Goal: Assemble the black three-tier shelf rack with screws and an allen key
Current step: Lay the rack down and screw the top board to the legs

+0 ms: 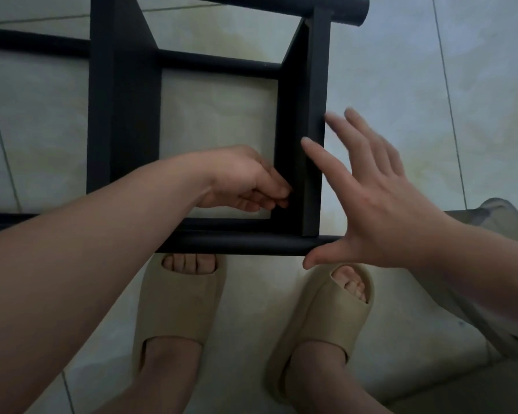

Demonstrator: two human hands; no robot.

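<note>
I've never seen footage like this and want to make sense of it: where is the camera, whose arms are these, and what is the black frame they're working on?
There is no machine here: one camera sits on the person's head and looks down, so the two bare arms are theirs. The black shelf rack of round tubes and flat panels lies on the pale tiled floor. The left hand reaches inside the frame, fingers curled against a flat panel; whether it pinches a screw or key is hidden. The right hand is spread open beside that panel's outer edge, holding nothing. Below are the person's feet in beige slide sandals.
</note>
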